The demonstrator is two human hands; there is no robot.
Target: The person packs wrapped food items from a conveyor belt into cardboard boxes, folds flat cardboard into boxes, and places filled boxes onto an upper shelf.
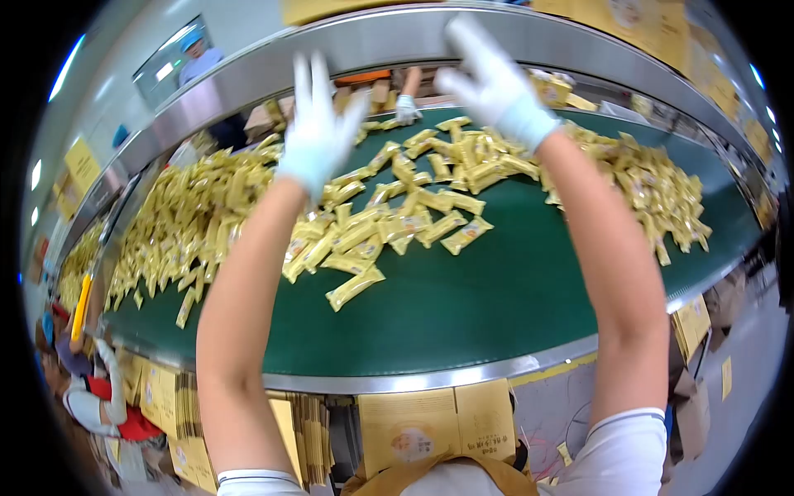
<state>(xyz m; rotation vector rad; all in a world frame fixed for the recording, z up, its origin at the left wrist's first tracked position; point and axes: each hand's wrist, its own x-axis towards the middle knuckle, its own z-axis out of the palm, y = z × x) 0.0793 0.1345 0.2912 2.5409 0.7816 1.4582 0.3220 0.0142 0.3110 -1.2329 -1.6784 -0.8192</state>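
Observation:
Both of my hands wear white gloves and are raised over a green conveyor belt (pixel 463 306). My left hand (pixel 318 124) has its fingers spread and holds nothing; it is above the packets at the belt's middle left. Slightly blurred, my right hand (pixel 490 78) reaches toward the far metal rail with fingers apart and nothing in them. Many small yellow wrapped snack packets (pixel 397 207) lie scattered between my arms. A large heap of the same packets (pixel 190 223) covers the belt's left part, and another heap (pixel 653 182) lies right of my right arm.
A metal rail (pixel 372 45) arches across the far side. Beyond the belt, a co-worker's gloved hand (pixel 407 110) reaches in. Another person (pixel 198 62) in a blue cap stands at the back left. Yellow cardboard boxes (pixel 434 422) are below the near edge; a person (pixel 107 397) works at lower left.

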